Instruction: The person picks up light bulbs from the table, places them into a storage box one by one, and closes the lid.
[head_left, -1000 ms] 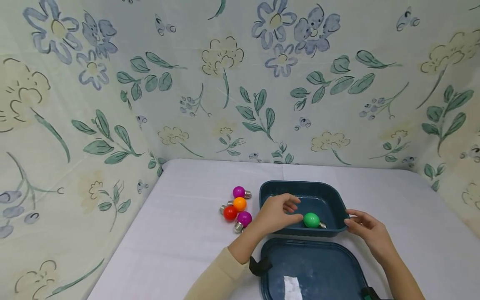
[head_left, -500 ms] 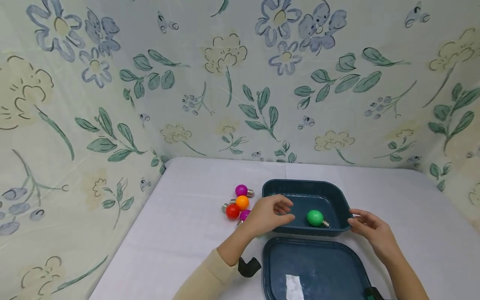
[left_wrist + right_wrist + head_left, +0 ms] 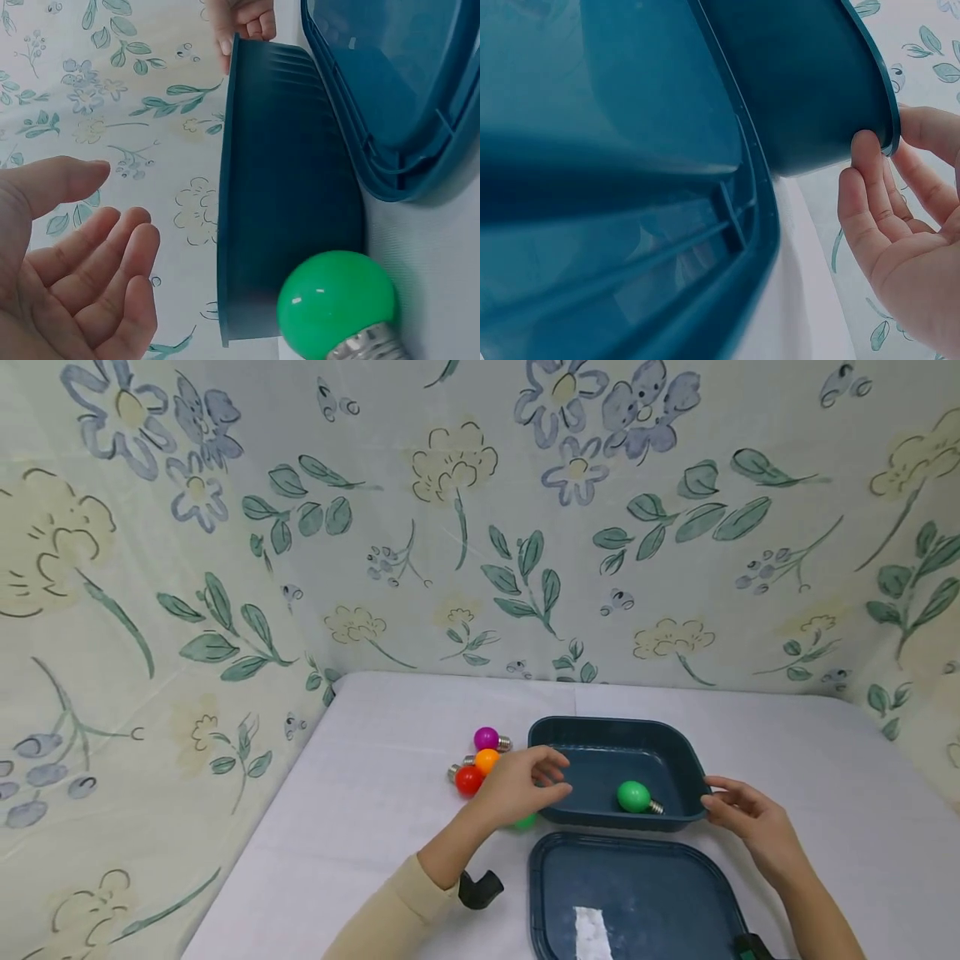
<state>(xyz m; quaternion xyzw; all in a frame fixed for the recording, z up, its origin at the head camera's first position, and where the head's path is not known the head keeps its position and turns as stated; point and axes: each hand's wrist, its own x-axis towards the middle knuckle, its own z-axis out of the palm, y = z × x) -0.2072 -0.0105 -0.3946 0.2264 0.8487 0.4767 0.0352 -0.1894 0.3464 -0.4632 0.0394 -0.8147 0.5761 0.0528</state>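
Floral cloth [image 3: 225, 610], printed with blue flowers, yellow blooms and green leaves: hangs at far left and across the upper part of the frame. Bench [image 3: 375, 793], covered in plain white: runs from lower left to the right side. Sleeve [image 3: 390, 910], one, cream: lower centre, a black fitting [image 3: 482, 890] beside its cuff. Red bulb [image 3: 469, 781], one, metal screw base towards the left: on the bench, centre. Purple bulb [image 3: 486, 739], one, base towards the right: just above the red in the frame. Orange bulb [image 3: 487, 762], one: between the two, partly covered by the left hand. Left hand [image 3: 521, 785]: grasps nothing, fingers loosely bent, thumb apart from them, near the left end of the box. Loose green bulb [image 3: 525, 822], one: on the bench below that hand, mostly hidden in the head view; its round globe and screw base show at lower right of the left wrist view, beside the box. Box [image 3: 611, 722], dark blue, rounded corners, upright: right of centre. Boxed green bulb [image 3: 633, 797], one: lies on the box floor near the lower right corner, base pointing right. Lid [image 3: 652, 893], dark blue, white label [image 3: 592, 935]: flat on the bench below the box, cut by the lower edge. Right hand [image 3: 753, 827]: pinches the box rim at its right end.
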